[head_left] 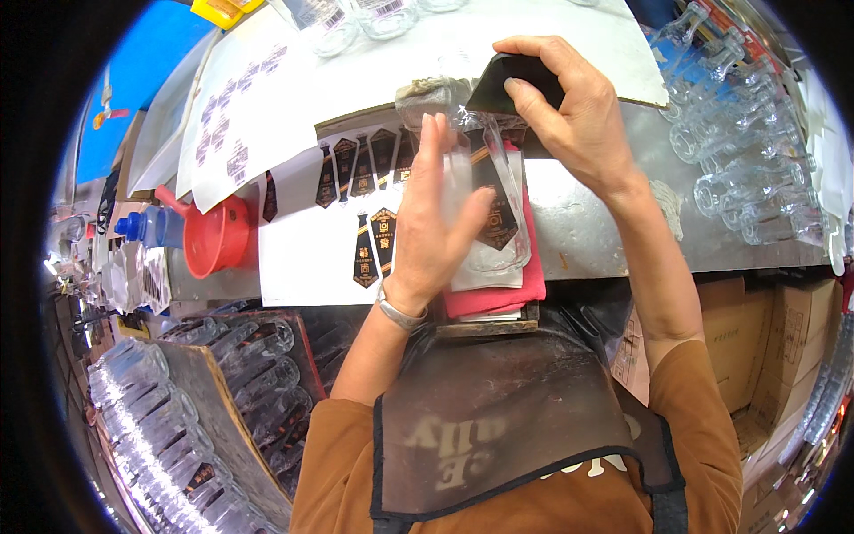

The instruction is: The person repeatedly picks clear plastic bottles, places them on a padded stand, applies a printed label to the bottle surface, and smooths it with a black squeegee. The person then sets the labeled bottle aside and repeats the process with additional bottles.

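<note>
Stretching the left hand [438, 218] out at the left side of the bottle [500, 209], with straight fingers and spread thumb. Pinching with the right hand [569, 111] by the bottle's far end, slanting the right forearm [656, 267] along its right.

The bottle [500, 198] looks like glossy glass, the pink cloth [532, 287] matt, the tabletop [583, 240] smooth metal, the scoop [213, 238] plastic.

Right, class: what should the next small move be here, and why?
Probably draw the black flat pad down over the black tie-shaped label: the right hand grips the pad near the label's upper end, the label appears to lie on a clear glass bottle, and the open left hand is alongside, seemingly able to steady the glass.
</note>
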`<action>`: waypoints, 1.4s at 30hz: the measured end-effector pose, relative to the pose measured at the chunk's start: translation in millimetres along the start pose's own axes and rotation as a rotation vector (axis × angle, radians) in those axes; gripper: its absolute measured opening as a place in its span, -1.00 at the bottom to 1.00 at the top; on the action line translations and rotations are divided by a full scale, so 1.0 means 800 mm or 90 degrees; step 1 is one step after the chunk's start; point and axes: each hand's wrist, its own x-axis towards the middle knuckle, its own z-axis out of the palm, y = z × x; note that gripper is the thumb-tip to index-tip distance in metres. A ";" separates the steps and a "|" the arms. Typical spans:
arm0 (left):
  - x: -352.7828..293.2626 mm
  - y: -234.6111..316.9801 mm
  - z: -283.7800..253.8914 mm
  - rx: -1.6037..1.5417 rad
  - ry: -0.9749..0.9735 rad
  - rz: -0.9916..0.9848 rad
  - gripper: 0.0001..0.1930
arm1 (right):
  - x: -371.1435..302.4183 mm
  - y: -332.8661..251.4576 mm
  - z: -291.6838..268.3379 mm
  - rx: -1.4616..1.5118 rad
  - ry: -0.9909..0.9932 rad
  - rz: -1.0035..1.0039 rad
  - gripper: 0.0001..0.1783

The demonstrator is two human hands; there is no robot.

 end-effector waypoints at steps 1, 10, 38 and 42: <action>0.000 0.001 0.000 -0.004 0.001 -0.001 -0.10 | 0.005 -0.007 -0.004 0.029 -0.014 0.028 -0.68; 0.001 0.002 0.000 -0.013 0.001 -0.020 -0.07 | 0.049 -0.033 0.003 -0.198 -0.139 -0.251 -0.71; -0.074 -0.006 -0.018 -0.026 -0.120 -0.031 0.29 | -0.035 -0.026 -0.001 -0.038 -0.161 -0.116 -0.74; -0.066 -0.001 -0.018 -0.024 -0.143 -0.043 0.28 | -0.052 0.005 -0.017 0.016 -0.115 -0.180 -0.66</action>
